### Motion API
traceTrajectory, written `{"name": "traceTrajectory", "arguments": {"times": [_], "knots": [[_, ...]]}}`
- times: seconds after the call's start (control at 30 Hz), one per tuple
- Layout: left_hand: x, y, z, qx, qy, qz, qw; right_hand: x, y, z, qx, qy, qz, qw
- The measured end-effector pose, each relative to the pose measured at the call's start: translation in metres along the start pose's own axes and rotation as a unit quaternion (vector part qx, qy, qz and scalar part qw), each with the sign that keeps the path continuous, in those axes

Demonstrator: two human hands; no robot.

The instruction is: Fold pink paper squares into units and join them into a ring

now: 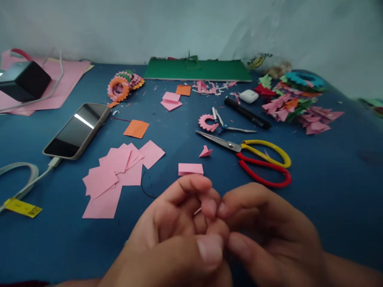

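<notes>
Paper piece (197, 211): a pale sliver shows within the curl of the left hand, above the worktop (54, 247); the rest is hidden.
Left hand (176, 239): I find its fingers curled in, thumb bent over, apparently clamped on the piece.
Right hand (269, 227): its fingertips touch the left ones; from my remote view I cannot tell whether they grip anything.
Step in hand: I judge it to be folding or creasing; a small folded pink point (205, 151) lies beyond the hands.
Next move: in my judgement it calls for light fingertip pressure and aligned edges.
Pink squares (103, 181): loose, overlapping, left of the hands.
Scissors (231, 146): blades together, beyond the right hand.
White case (248, 96): appears closed; I cannot see any contents.
Black box (25, 81): rests on pink sheets (64, 81); I see no opening, contents unverified.
</notes>
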State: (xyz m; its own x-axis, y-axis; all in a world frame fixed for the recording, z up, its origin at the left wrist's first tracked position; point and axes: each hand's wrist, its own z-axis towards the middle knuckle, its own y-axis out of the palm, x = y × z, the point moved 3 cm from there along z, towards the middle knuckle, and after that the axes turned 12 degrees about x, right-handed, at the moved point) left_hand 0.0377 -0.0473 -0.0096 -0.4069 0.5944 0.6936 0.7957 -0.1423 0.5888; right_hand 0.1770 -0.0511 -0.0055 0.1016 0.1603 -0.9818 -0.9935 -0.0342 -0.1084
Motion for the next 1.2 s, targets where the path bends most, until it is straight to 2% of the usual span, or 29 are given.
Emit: {"name": "traceTrajectory", "arguments": {"times": [0.07, 0.13, 0.27, 0.33, 0.4, 0.5, 0.6, 0.7, 0.77, 0.97, 1.2], "knots": [[-0.007, 0.002, -0.001, 0.021, -0.026, -0.019, 0.999, 0.002, 0.002, -0.002, -0.023, 0.047, 0.054, 0.997], [-0.013, 0.003, -0.002, 0.031, -0.045, -0.023, 0.998, 0.002, 0.003, -0.001, -0.03, 0.064, 0.096, 0.993], [-0.017, 0.004, -0.001, 0.061, -0.024, 0.039, 0.997, -0.001, 0.006, 0.003, -0.032, 0.058, 0.093, 0.993], [-0.017, 0.005, 0.002, 0.092, -0.021, 0.042, 0.995, 0.001, 0.009, 0.003, -0.047, 0.091, 0.097, 0.99], [-0.017, 0.007, 0.003, 0.103, -0.047, 0.006, 0.994, 0.004, 0.011, 0.0, -0.067, 0.129, 0.122, 0.982], [-0.017, 0.013, 0.003, 0.079, -0.098, -0.122, 0.984, 0.007, 0.013, -0.003, -0.083, 0.151, 0.146, 0.974], [-0.016, 0.017, 0.001, 0.065, -0.131, -0.273, 0.951, 0.007, 0.014, -0.004, -0.073, 0.166, 0.135, 0.974], [-0.017, 0.02, 0.0, 0.058, -0.152, -0.357, 0.92, 0.007, 0.014, -0.003, -0.052, 0.171, 0.122, 0.976], [-0.018, 0.021, 0.0, 0.058, -0.155, -0.374, 0.913, 0.007, 0.015, -0.003, -0.045, 0.176, 0.108, 0.977], [-0.018, 0.022, 0.001, 0.065, -0.147, -0.369, 0.915, 0.008, 0.017, -0.004, -0.045, 0.198, 0.109, 0.973], [-0.02, 0.018, 0.008, 0.043, -0.135, -0.395, 0.908, 0.01, 0.017, -0.004, -0.011, 0.217, 0.127, 0.968]]}}
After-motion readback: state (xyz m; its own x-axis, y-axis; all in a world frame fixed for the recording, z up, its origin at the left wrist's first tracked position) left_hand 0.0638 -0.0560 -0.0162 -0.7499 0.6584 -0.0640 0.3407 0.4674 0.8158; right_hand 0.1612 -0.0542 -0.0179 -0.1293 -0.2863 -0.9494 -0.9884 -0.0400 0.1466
